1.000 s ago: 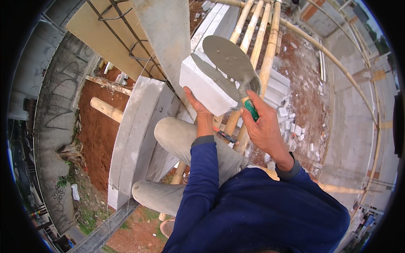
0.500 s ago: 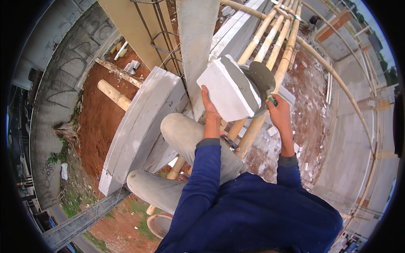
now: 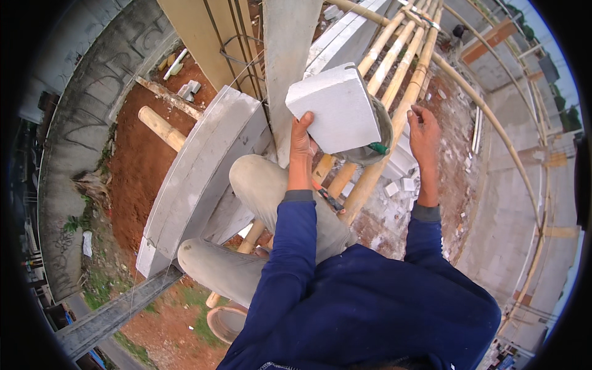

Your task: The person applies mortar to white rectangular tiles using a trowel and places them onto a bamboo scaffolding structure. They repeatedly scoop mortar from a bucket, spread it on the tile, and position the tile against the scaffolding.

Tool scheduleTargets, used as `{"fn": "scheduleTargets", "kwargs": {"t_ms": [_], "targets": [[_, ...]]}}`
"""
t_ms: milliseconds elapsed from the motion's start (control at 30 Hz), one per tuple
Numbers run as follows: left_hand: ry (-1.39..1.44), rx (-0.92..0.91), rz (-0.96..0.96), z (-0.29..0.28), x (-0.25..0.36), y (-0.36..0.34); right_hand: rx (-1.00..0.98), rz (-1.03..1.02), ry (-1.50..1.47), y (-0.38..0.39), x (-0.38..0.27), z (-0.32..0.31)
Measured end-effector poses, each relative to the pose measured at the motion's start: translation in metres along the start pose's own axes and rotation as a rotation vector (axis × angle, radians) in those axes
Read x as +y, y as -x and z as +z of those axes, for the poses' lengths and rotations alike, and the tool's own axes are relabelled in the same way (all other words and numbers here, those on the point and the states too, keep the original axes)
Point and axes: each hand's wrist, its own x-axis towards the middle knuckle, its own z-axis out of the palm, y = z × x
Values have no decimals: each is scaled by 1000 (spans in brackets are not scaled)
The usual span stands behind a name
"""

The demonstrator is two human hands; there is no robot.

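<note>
A pale lightweight concrete block [image 3: 336, 111] is gripped at its lower left edge by my left hand [image 3: 302, 137], the thumb lying on its broad face. Grey mortar shows only as a thin strip along its far right edge. Behind and below the block is a round mortar bucket [image 3: 383, 126], partly hidden. The green handle [image 3: 378, 148] of a trowel sticks out at the bucket's rim; its blade is out of sight. My right hand [image 3: 423, 139] hangs right of the bucket, holding nothing, its fingers loosely bent and apart from the thumb.
To my left runs a block wall [image 3: 197, 179] with a string line along it. A concrete column [image 3: 290, 61] and steel rebar [image 3: 237, 49] rise ahead. Bamboo poles [image 3: 401, 61] form the scaffold. An orange-and-black tool [image 3: 328, 196] lies beside my leg. Broken blocks [image 3: 399, 186] lie below.
My right hand has let go of the trowel, which now rests at the bucket, and moved up and right. The block has turned, hiding its mortared side.
</note>
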Motion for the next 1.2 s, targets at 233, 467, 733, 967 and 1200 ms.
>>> {"fn": "scheduleTargets", "kwargs": {"t_ms": [233, 467, 733, 967, 1200], "targets": [[-262, -161, 48, 51, -8, -6, -136, -413, -21, -21, -78, -40], [-564, -346, 181, 90, 63, -4, -422, -784, 347, -44, -126, -28], [-1025, -448, 1085, 141, 186, 53, -132, -1017, 254, -24, -203, -65], [-1270, 182, 1679, 139, 316, 224, -13, -1325, -143, 31, -361, -18], [-734, 1169, 1375, -34, 310, 420, -153, -1605, -435, 155, -542, 117]]}}
